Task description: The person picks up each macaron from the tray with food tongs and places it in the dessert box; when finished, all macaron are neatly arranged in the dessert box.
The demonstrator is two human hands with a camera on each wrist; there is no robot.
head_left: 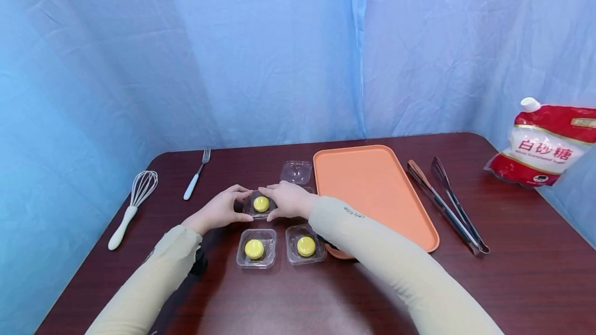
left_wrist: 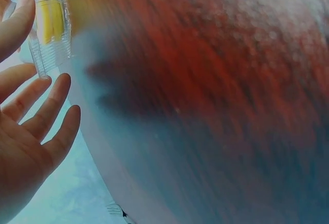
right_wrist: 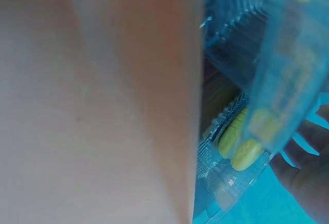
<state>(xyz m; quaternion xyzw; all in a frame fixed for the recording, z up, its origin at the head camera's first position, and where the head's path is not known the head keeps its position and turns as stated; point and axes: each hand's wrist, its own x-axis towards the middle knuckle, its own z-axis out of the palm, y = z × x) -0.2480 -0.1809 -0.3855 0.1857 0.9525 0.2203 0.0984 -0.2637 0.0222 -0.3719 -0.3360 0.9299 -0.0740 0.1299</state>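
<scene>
My left hand (head_left: 221,210) and right hand (head_left: 289,200) hold one clear plastic box (head_left: 251,215) between them, gripping it by opposite sides with thumbs in front and fingers behind. Inside lies a round yellow macaron (head_left: 261,203). Seen from the left wrist, the box (left_wrist: 64,49) stands edge-on by the thumb and fingertips, its macaron (left_wrist: 50,21) showing two layers. Nearer my body are two more clear boxes (head_left: 269,261) (head_left: 291,258), each with a yellow macaron (head_left: 254,249) (head_left: 306,246). In the right wrist view, the orange tray (right_wrist: 103,100) hides much.
Right of the boxes lies the orange tray (head_left: 368,190), under my right forearm. Behind my right hand is a clear plastic piece (head_left: 296,171). A whisk (head_left: 132,206) and fork (head_left: 197,172) lie left; tongs (head_left: 449,206) and a sugar bag (head_left: 540,143) are right.
</scene>
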